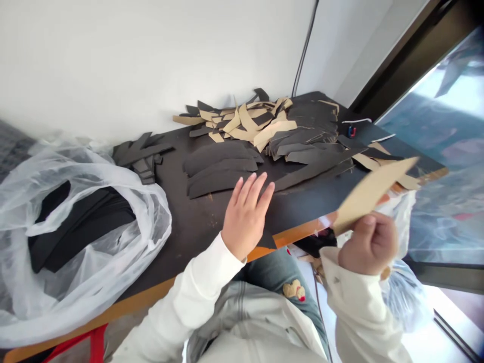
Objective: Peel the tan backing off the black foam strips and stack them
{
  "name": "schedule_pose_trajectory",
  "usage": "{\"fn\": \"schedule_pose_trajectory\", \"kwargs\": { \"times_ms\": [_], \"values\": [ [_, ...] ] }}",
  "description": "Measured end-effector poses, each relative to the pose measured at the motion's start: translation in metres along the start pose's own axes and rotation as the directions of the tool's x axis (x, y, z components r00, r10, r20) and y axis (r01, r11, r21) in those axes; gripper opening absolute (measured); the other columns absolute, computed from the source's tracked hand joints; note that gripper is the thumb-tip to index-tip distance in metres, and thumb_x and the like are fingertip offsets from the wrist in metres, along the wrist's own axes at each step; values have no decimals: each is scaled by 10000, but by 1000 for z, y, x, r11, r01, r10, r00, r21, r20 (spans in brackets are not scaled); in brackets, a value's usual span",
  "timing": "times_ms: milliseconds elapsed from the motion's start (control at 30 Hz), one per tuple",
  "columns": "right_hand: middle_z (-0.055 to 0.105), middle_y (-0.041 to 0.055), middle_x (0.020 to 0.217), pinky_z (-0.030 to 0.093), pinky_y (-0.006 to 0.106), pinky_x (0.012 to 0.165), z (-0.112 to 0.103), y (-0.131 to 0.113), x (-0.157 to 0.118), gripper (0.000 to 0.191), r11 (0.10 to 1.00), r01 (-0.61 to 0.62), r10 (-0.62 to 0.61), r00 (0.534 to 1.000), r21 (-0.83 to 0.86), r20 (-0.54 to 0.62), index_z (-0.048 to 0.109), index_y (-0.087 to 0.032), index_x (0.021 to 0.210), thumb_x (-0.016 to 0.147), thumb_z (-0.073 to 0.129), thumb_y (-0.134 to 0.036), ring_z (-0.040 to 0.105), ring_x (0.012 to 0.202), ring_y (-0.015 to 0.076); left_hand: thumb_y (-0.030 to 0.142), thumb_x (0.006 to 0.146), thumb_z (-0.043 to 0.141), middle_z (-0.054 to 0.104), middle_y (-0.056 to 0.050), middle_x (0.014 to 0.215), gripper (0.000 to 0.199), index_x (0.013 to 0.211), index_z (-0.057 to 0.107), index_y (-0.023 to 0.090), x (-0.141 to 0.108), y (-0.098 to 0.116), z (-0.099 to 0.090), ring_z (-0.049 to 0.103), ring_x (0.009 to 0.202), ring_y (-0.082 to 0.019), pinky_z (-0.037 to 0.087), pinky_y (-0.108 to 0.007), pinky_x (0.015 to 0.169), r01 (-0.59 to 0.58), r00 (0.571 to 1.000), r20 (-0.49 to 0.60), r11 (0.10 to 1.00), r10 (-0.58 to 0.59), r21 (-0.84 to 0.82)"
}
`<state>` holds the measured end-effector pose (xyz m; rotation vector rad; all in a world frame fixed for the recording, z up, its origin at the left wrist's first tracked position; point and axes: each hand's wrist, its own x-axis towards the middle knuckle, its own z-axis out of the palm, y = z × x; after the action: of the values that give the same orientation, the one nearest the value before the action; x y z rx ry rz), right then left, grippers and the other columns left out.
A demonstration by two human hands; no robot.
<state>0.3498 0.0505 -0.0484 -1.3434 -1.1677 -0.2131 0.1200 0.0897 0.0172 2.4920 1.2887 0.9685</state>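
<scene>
A white sleeve (pixel 363 315) is filling the lower right nearest the camera, and its right hand (pixel 368 244) is clenching a tapered tan cut piece (pixel 372 194) between thumb and fingers, holding it tilted up over the table's front edge. The left hand (pixel 245 217) is spread open and empty, just over or touching the dark tabletop (pixel 200 237), beside a row of dark curved strips (pixel 221 169). Farther off, a heap of tan and black offcuts (pixel 245 121) is piling up against the white wall (pixel 132 60). Dark cut pieces (pixel 141 156) are lying near a clear plastic bag (pixel 86 242), which is sagging open around black pieces (pixel 75 227).
</scene>
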Motion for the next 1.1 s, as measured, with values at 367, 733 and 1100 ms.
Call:
{"fn": "schedule_pose_trajectory", "kwargs": {
  "times_ms": [367,733,1100],
  "values": [
    [763,-34,819,493,352,864,-11,-17,-18,207,643,765,-706,613,-43,354,682,-259,974,835,609,-124,689,831,189,559,755,703,609,-10,675,427,785,591,148,-64,4,-14,593,605,-104,494,-203,577,730,553,710,-157,-436,-665],
    [675,73,1021,447,445,947,16,-34,-31,434,803,585,-496,763,-116,415,612,-288,1242,812,670,-283,615,940,260,490,724,744,638,-11,652,360,804,646,153,-81,-20,-23,619,622,-117,533,-224,598,766,521,680,-69,-516,-639],
    [642,74,883,466,416,800,43,-118,-65,203,967,197,-254,698,161,669,548,-220,950,849,643,-369,583,827,232,351,838,639,637,-9,730,192,834,652,160,-88,-26,-27,576,666,-119,496,-211,631,722,657,537,236,-529,-651]
  ]
}}
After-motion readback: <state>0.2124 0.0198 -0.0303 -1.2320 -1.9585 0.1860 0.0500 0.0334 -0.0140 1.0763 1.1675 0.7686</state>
